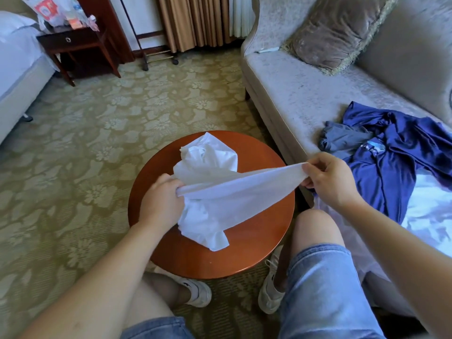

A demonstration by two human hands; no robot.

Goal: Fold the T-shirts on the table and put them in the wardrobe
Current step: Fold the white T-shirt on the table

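A crumpled white T-shirt point(215, 192) lies on the small round wooden table point(256, 243) in front of my knees. My left hand point(161, 201) grips one end of its edge low over the table. My right hand point(327, 179) pinches the other end, raised off the table's right rim, so the edge is stretched taut between them. The rest of the shirt stays bunched on the tabletop. A blue T-shirt point(391, 162) and a grey garment point(342, 138) lie rumpled on the sofa at the right. No wardrobe is in view.
A beige sofa point(293, 89) with a cushion point(337, 30) fills the right side; white fabric point(428, 216) lies on its near end. A dark nightstand point(73, 45) with bags and a bed point(17, 59) stand at far left. Patterned carpet point(85, 143) surrounds the table.
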